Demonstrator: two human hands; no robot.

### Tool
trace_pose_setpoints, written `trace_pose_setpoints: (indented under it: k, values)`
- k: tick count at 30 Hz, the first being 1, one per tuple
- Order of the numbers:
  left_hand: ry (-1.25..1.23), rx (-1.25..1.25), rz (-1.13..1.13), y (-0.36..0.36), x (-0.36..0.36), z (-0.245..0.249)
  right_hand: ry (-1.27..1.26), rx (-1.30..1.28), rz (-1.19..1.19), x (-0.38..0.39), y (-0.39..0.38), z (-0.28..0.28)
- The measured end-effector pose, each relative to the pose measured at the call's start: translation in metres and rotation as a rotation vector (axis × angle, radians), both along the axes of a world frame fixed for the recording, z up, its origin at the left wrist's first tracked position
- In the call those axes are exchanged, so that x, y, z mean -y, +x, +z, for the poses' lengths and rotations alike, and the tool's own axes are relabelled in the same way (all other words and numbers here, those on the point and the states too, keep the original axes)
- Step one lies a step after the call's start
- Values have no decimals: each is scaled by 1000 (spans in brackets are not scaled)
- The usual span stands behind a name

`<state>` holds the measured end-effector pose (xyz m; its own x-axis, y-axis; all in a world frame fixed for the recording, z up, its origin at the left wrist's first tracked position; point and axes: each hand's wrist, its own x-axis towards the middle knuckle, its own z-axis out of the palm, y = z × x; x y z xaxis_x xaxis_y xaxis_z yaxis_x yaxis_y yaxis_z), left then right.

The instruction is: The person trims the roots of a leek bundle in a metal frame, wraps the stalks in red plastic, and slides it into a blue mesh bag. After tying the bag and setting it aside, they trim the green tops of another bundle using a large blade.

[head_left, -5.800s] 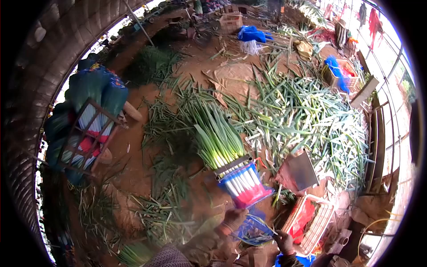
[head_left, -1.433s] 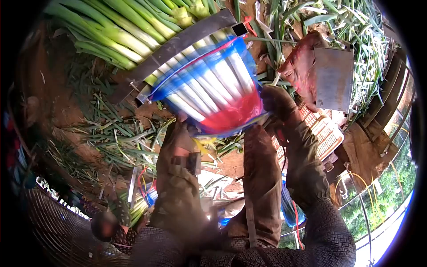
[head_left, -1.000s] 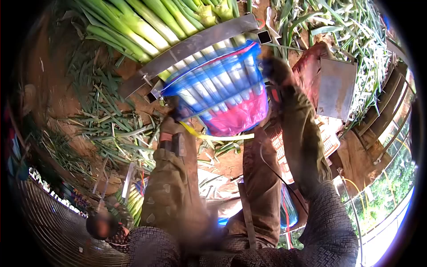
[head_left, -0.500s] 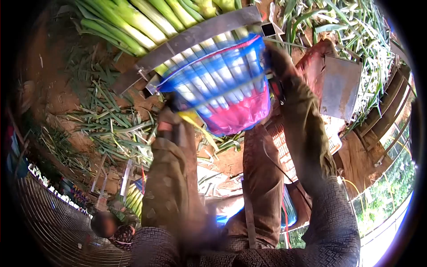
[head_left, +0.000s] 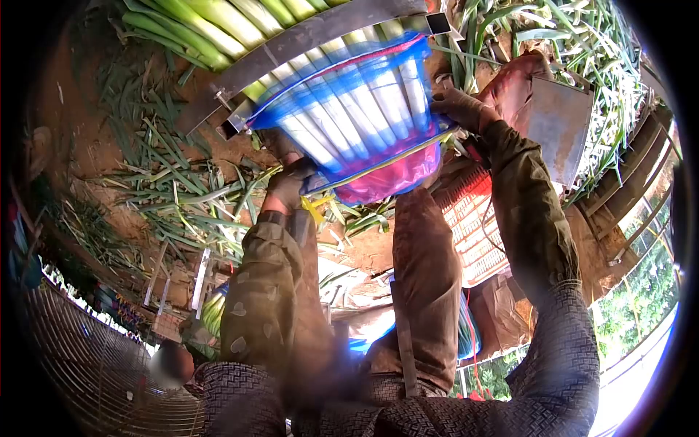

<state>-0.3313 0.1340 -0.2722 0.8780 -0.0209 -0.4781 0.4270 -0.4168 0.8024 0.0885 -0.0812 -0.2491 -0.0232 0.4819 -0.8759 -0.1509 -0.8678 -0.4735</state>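
Note:
A row of white-stemmed leeks lies side by side under a clear blue and pink plastic sheet or bag. Their green leaves extend beyond a curved metal bar at the top. Across the lower part of the plastic runs a thin yellow band. At its left end, my left hand is closed, with a yellow tail hanging just below. My right hand has its fingers bent at the right edge of the plastic, by the band's other end; its exact grip is partly hidden.
Cut leaves litter the soil on the left, with a larger heap at upper right. A metal plate stands right of my right hand. A red and white crate sits beside my leg. Another person is at lower left.
The yellow band now crosses lower on the plastic, near the pink part. My right hand has shifted slightly right, and my left hand shows more clearly at the lower left corner.

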Motion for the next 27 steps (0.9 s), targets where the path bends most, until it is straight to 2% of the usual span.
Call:
trace_pose_setpoints:
  k: [1,3,4,8,12,14,17,19,20,21,23,24,25,26,27]
  values:
    - [92,-135,-158,-1,3,2,12,-7,47,3,-1,-2]
    - [129,-256,-240,3,11,0,1,77,35,3,-7,-8]
    - [112,-256,-201,4,13,2,-4,124,27,7,-9,-16]
    - [60,-225,-71,14,-8,8,235,204,-292,5,17,-53]
    - [2,-97,84,35,-101,6,382,172,-509,-58,48,-25]
    - [-101,-13,199,42,-117,9,419,142,-515,-69,50,-14]
    - [-228,-30,356,23,-71,12,283,33,-490,-38,21,-3]
    - [-176,-279,456,1,-28,6,-184,-83,-544,-12,-3,-9]
    - [-151,-406,499,-8,-9,2,-104,-54,-444,1,-12,-12]
    - [-99,-385,397,2,-9,9,-23,-25,-345,4,-18,-9]
    - [9,-353,195,13,-17,19,-81,10,-105,3,-9,-17]
    - [205,-340,-135,-23,-21,-21,67,29,-120,8,-9,-35]
    - [174,-294,-216,-25,-26,-39,-29,4,-83,4,-5,-45]
    - [140,-246,-293,-27,-32,-58,-6,31,-98,-4,-1,-51]
    - [-6,-397,-234,-13,-33,-61,63,71,-156,-12,4,-54]
